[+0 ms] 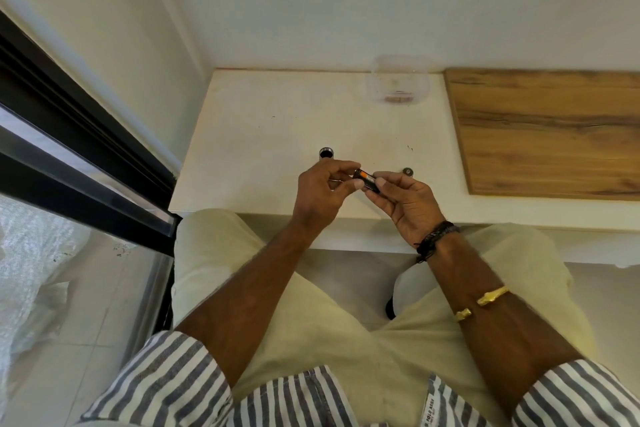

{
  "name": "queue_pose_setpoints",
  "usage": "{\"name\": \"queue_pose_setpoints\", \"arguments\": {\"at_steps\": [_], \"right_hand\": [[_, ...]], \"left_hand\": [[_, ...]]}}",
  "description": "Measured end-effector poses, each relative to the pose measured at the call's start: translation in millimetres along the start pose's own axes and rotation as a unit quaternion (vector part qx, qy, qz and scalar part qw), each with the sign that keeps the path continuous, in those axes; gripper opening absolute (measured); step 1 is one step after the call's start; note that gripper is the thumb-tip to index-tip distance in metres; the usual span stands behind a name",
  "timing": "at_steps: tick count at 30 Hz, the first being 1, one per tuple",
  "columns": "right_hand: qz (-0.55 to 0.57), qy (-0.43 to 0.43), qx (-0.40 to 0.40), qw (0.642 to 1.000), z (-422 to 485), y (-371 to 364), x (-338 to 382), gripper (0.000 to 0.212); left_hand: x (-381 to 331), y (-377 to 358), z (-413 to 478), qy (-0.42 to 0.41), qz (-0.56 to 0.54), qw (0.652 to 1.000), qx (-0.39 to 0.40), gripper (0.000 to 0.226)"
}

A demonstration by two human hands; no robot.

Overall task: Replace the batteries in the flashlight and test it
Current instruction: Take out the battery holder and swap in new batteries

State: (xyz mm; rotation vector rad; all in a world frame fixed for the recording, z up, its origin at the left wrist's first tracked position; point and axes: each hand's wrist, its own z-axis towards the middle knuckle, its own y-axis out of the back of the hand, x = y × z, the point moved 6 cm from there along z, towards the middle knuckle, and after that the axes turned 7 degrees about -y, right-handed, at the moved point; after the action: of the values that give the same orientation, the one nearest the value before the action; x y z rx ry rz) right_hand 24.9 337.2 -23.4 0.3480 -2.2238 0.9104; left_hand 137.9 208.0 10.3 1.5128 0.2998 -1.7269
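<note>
Your left hand (320, 189) and right hand (407, 199) pinch one battery (366, 180) between closed fingertips, above the near edge of the table (277, 121). Beyond lie the flashlight (326, 152) and a cap (407, 171).

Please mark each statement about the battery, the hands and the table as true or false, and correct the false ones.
1. Both hands hold the battery. True: left hand and right hand pinch it.
2. The battery lies on the table. False: it is held above the table.
3. A clear plastic container stands near the wall. True.
4. The wooden board is at the left. False: it lies on the right.
5. A small dark cylindrical part stands on the table. True.
</note>
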Motion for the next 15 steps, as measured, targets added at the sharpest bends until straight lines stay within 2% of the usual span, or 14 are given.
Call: {"name": "queue_pose_setpoints", "arguments": {"at_steps": [5,10,15], "right_hand": [[-0.03,0.0,0.0,1.0,0.0,-2.1,-2.9,0.014],[-0.176,0.027,-0.063,0.982,-0.3,3.9,-0.9,0.016],[-0.186,0.014,-0.073,0.98,0.7,3.9,-5.3,0.012]], "left_hand": [[1.6,-2.8,-2.8,0.01,-0.018,1.0,0.008,0.032],[-0.8,-3.5,-2.9,-0.033,0.037,0.998,0.026,0.03],[-3.0,-6.5,-3.6,-0.071,0.089,0.992,0.056,0.032]]}}
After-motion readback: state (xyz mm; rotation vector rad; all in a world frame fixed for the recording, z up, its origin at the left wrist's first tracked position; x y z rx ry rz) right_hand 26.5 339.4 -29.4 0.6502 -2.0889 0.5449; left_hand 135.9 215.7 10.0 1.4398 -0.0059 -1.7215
